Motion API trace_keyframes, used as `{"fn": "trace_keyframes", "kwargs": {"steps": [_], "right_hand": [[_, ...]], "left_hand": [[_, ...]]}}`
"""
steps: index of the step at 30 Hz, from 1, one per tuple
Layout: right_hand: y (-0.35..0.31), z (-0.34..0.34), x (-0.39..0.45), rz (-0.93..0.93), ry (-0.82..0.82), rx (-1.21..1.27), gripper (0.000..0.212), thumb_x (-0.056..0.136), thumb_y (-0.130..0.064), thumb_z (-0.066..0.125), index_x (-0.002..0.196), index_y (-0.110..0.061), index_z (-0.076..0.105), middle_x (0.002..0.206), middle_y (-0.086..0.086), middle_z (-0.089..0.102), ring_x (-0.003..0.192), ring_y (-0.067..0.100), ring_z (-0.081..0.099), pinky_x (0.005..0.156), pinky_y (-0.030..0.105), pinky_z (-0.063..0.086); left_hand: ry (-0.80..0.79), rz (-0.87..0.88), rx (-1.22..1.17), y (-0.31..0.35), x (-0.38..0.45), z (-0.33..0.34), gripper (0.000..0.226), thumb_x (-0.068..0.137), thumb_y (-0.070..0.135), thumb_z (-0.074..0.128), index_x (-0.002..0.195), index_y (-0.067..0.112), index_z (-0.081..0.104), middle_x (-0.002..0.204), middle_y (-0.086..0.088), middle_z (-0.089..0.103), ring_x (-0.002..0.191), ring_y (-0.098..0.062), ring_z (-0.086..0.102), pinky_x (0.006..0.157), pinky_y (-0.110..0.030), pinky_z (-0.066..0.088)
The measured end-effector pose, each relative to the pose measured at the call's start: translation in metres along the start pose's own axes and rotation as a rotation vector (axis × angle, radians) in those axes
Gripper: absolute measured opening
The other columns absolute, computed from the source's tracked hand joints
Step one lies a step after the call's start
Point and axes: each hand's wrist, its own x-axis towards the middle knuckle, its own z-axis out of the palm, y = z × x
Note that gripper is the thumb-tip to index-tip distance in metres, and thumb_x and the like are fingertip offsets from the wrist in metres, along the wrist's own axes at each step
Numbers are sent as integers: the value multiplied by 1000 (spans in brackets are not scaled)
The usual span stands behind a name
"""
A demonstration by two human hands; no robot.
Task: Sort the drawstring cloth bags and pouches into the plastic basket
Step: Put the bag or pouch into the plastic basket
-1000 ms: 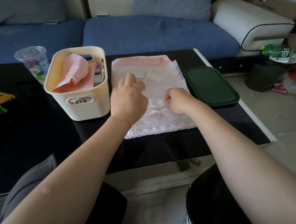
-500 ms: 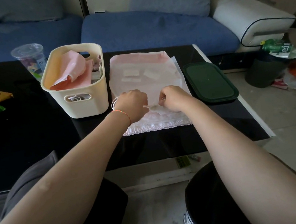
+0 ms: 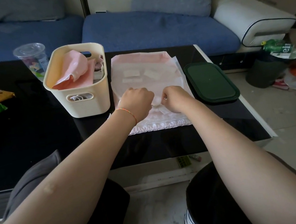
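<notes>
Black glass table [image 3: 34, 138]: left hand [image 3: 137, 102] and right hand [image 3: 176, 98] pinch white drawstring bag [image 3: 150, 81], apparently cinching it for cream basket [image 3: 94, 107].

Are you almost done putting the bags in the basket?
Partly. Pink pouches already sit in the cream basket. Right now the left hand and right hand pinch the drawstring of the white bag lying flat on the table. That bag, and the layers under it, aren't in yet.

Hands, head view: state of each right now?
Left hand: fingers curled, gripping the white drawstring bag at its gathered part.
Right hand: fingers curled, pinching the same bag.
</notes>
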Motion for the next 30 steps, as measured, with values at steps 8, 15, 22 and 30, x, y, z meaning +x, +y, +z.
{"fn": "trace_keyframes", "kwargs": {"steps": [8, 15, 22, 30], "right_hand": [[0, 1, 0, -7, 17, -19, 15, 94, -7, 53, 97, -2, 67, 104, 13, 64, 92, 32, 65, 83, 45, 56], [-2, 0, -3, -19, 12, 2, 16, 96, -13, 52, 97, -2, 63, 100, 13, 63, 81, 30, 61, 66, 38, 49], [-4, -5, -11, -47, 5, 12, 21, 97, -24, 55, 96, -4, 61, 101, 11, 60, 87, 29, 60, 76, 41, 50], [-11, -2, -10, -81, 12, -27, 9, 95, -15, 56, 97, -10, 63, 105, 7, 60, 90, 26, 59, 77, 37, 51]], "left_hand": [[-191, -154, -580, -11, 1, 1, 24, 95, 29, 54, 99, 9, 66, 111, -8, 64, 106, -27, 56, 88, -33, 46], [-136, -262, -986, -5, -1, -8, 25, 87, 30, 65, 67, 14, 68, 69, -4, 58, 61, -16, 49, 57, -25, 41], [-194, -259, -1418, 6, -1, 7, 18, 94, 13, 60, 99, -3, 66, 87, -10, 68, 65, -18, 67, 48, -20, 47], [-50, -462, -1279, 2, 3, 20, 20, 87, 25, 69, 84, 6, 75, 61, 0, 56, 38, -7, 38, 40, -15, 32]]}}
